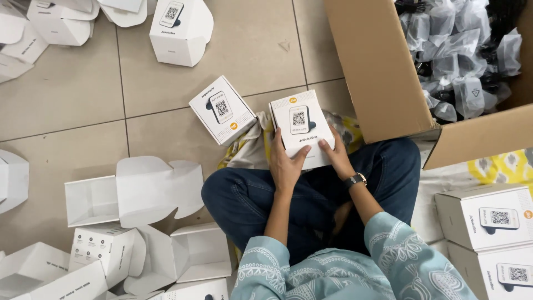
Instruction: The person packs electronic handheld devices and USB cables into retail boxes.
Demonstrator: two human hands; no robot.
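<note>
Holding: left hand and right hand clasp the sides of a closed white box, fingers curled around its lower edges, just above the lap.
Done so far: that box looks shut; a second closed box lies on the floor tiles just beside it, and stacked closed boxes sit at the right edge, so some packing seems finished.
Left to do: many open flat-folded cartons lie on the left, unfilled by the look of them; the big cardboard carton is full of plastic-wrapped items.
Hidden: what is inside the held box cannot be seen.
Cut off: the stack at right and the cartons at bottom left run out of frame.
Hard to make out: the wrapped items' kind; the cloth under the knees is mostly covered.
</note>
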